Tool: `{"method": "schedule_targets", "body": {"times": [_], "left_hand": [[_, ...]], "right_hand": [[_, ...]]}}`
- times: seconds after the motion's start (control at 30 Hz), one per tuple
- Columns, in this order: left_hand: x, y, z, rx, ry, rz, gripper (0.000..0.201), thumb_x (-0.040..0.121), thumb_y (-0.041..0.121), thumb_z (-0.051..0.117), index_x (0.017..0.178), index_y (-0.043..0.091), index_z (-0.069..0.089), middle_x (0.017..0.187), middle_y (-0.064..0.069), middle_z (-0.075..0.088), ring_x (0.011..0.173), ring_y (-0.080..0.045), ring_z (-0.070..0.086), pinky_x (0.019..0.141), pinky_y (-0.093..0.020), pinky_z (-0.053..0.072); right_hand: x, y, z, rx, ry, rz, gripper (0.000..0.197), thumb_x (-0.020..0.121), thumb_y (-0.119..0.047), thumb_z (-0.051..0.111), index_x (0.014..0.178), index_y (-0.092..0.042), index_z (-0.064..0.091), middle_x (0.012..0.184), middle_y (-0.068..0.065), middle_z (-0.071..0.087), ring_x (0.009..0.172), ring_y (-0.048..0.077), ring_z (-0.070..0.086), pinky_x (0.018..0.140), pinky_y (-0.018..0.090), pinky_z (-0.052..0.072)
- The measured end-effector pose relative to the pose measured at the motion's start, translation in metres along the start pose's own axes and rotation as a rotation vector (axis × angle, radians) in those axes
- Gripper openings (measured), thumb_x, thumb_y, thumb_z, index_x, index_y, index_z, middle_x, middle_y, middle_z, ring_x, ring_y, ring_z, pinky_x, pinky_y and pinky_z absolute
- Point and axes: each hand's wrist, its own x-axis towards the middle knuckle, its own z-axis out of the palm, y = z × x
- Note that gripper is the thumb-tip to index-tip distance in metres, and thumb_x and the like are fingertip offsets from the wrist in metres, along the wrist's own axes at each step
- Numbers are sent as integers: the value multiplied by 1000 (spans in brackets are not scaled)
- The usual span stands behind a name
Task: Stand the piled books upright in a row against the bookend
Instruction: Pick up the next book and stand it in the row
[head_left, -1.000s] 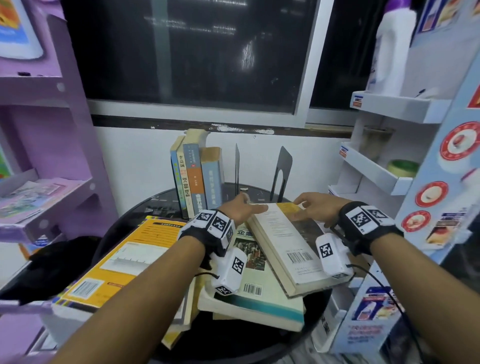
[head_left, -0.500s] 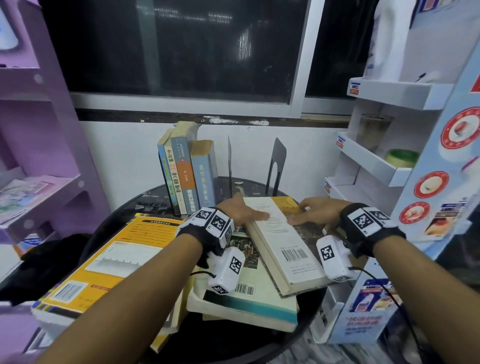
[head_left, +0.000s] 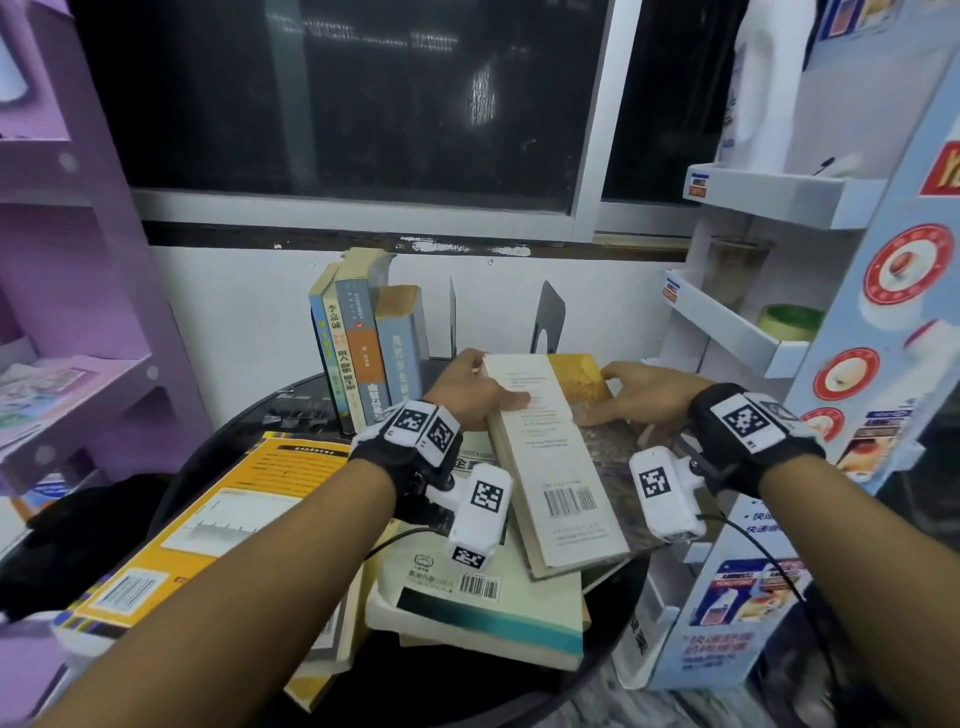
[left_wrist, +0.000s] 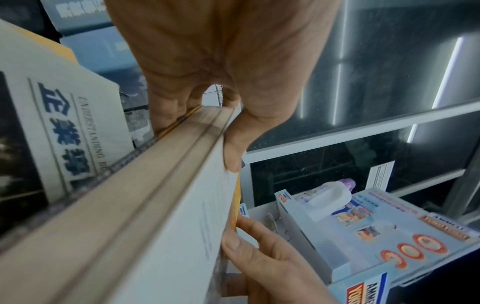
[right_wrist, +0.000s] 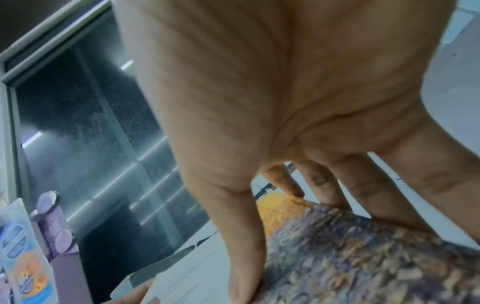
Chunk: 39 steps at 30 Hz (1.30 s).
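On the round black table (head_left: 249, 431), both hands are on one thick book (head_left: 558, 457) that lies on top of the pile, its white back cover with a barcode facing up and its far end raised off the books below. The left hand (head_left: 467, 392) grips the book's far left corner, thumb (left_wrist: 232, 144) laid over the cover and fingers (left_wrist: 168, 107) curled round the page edges, as the left wrist view shows close up. The right hand (head_left: 644, 392) holds the patterned, yellow-topped cover on the book's right side, thumb (right_wrist: 241, 246) pressed flat on the surface and the other fingers (right_wrist: 337, 185) spread over the far edge. Under this book lies a white and teal book (head_left: 488, 608) with a barcode, and to the left a large yellow book (head_left: 208, 514) rests at a slant over others. Behind the hands, four books (head_left: 363, 353) stand upright in a row, leaning slightly, with a thin dark bookend (head_left: 452, 322) just to their right and a second dark bookend (head_left: 548, 325) further right. A purple shelf (head_left: 78, 312) stands to the left and a white display rack (head_left: 737, 332) to the right.
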Motion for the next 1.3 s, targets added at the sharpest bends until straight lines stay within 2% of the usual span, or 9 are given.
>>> {"method": "schedule_targets", "body": {"times": [0.07,0.2,0.27,0.4,0.47,0.73,0.97,1.17,1.3], "left_hand": [[1,7,-6,-43,41,35,57,75,-5,73,121,13,44,118,-14,64,101,-34,65,85,-52,54],[-2,23,-23,-124,110,106,63,70,-6,77,121,10,45,114,-16,67,97,-34,68,87,-53,54],[-4,28,-32,-160,127,145,63,68,-8,77,120,7,46,113,-17,68,99,-34,67,89,-52,53],[-11,37,-50,-176,133,243,52,72,-14,71,116,6,50,115,-17,66,104,-32,65,90,-50,53],[-16,39,-59,-187,124,284,55,72,-17,69,119,5,49,117,-17,66,106,-32,65,89,-49,53],[-22,26,-87,-199,58,397,65,72,-16,68,130,7,47,129,-14,59,114,-33,60,90,-54,51],[-27,18,-87,-240,-13,437,48,85,4,65,126,24,50,126,-9,62,108,-29,64,82,-46,56],[-30,11,-72,-344,66,489,42,87,9,63,127,14,48,117,-16,64,97,-29,65,84,-44,56],[-31,10,-73,-408,39,493,43,85,9,67,124,12,48,108,-13,67,90,-28,67,83,-45,55]], "right_hand": [[0,-5,-4,33,54,-34,55,79,-42,73,123,-24,45,95,-7,60,80,13,61,59,20,48],[1,-17,-2,136,146,-102,85,71,-43,79,139,-28,30,119,0,57,94,23,63,65,36,57],[1,-25,1,204,192,-135,91,68,-41,82,139,-34,26,116,0,57,92,24,64,57,39,59],[4,-42,8,239,285,-212,99,64,-38,86,140,-35,21,112,1,61,96,26,64,69,45,59],[4,-50,12,271,301,-239,99,66,-33,86,138,-36,19,106,3,59,91,30,65,60,49,59],[9,-64,31,260,454,-432,102,59,-40,89,134,-28,20,104,-1,62,94,21,63,82,38,54],[6,-64,50,513,500,-512,93,65,-26,88,129,-31,21,104,-10,58,94,10,62,84,28,50],[0,-68,51,624,523,-560,80,70,-28,84,127,-32,28,100,-13,61,92,3,62,74,16,48],[-4,-62,42,604,472,-582,69,70,-30,83,122,-35,38,104,-7,63,94,11,65,79,28,55]]}}
